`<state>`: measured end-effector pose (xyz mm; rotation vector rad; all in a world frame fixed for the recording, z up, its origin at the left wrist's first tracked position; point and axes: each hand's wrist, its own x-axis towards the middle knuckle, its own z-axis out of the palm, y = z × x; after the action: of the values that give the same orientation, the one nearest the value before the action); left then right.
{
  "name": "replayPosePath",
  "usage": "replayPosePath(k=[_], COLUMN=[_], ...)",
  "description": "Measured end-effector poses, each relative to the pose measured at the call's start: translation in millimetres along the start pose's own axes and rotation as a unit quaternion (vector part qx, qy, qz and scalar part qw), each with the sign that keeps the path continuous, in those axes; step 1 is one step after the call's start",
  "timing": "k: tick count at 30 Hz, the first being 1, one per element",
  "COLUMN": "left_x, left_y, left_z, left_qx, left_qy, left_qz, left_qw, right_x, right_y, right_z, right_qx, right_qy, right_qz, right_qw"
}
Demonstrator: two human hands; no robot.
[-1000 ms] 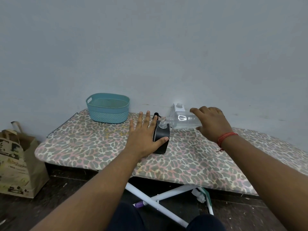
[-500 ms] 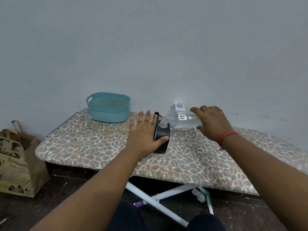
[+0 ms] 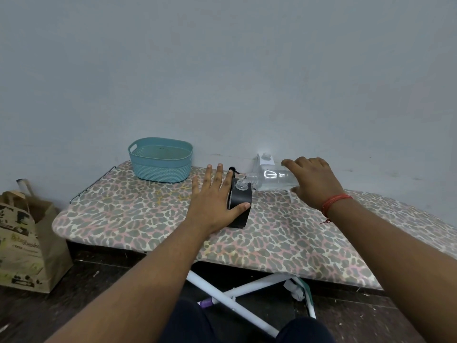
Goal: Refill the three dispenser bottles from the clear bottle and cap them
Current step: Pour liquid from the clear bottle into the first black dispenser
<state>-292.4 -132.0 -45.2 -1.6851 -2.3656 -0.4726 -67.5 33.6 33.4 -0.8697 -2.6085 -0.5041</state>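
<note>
Tipped on its side, the clear bottle (image 3: 272, 178) is gripped by the right hand (image 3: 312, 181), its mouth held at the open neck of the black dispenser (image 3: 241, 204). The dispenser is steadied on the ironing board (image 3: 123, 211) by the left hand (image 3: 214, 201), fingers straight, thumb across its front. A white dispenser (image 3: 265, 159) stands behind, a teal basket (image 3: 160, 159) left.

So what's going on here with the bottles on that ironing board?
A person is refilling a black dispenser bottle that stands on the leopard-print ironing board. The left hand steadies it, fingers straight along its side and thumb across its front. The right hand grips a clear bottle tipped on its side, its mouth at the black bottle's open neck. A white dispenser bottle waits behind by the wall, and a teal basket sits to the left.
</note>
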Motion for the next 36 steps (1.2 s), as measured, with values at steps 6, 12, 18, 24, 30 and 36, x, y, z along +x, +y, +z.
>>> replayPosePath(k=[6,12,18,24,30,36], left_x=[-0.5,0.5,1.3,2.1,2.6,4.1], left_y=[0.4,0.3,-0.1,-0.1,-1.4,-1.0], left_z=[-1.0,0.1,0.9,1.3,1.7,1.7], left_qx=[-0.001,0.001,0.004,0.005,0.011,0.017], left_qy=[-0.003,-0.001,0.002,0.006,0.009,0.011], left_qz=[-0.001,0.0,-0.001,0.001,0.004,0.006], left_qw=[1.0,1.0,1.0,1.0,1.0,1.0], right_x=[0.1,0.7,0.6,0.9,1.6,2.9], right_y=[0.6,1.2,0.9,1.4,1.4,2.3], right_z=[-1.2,-2.3,-2.3,-3.2,-2.7,-2.6], right_qx=[-0.005,-0.007,-0.003,-0.003,-0.007,-0.007], right_qy=[0.004,0.001,-0.001,-0.004,-0.006,-0.004], right_qz=[-0.004,-0.004,-0.002,-0.001,-0.003,-0.006], right_qw=[1.0,1.0,1.0,1.0,1.0,1.0])
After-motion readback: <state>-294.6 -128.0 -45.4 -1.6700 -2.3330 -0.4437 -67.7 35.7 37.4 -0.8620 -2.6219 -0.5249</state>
